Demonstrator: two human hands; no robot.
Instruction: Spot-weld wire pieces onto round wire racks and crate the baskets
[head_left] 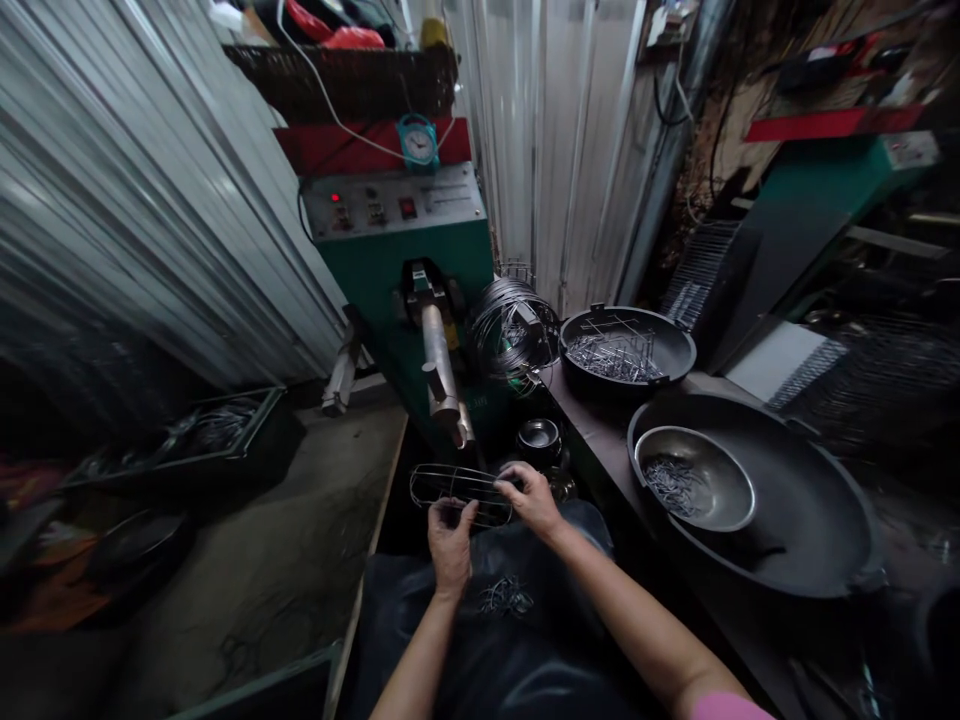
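An oval wire frame [459, 482] is held between my two hands, just below the metal arm [440, 370] of a green machine [375, 265]. My left hand [451, 545] grips its lower edge, with thumb and fingers curled round the wire. At the frame's right end, my right hand [531, 497] pinches the wire between thumb and fingers. A small heap of short wire pieces [506, 597] lies on the dark apron [540, 660] over my lap, below both hands.
To the right, a steel bowl [731, 490] with wire pieces sits in a large black pan [825, 510]. Behind it stands another pan [679, 352] of wire parts. A wire coil [514, 330] is beside the machine. A green bin [277, 425] stands left.
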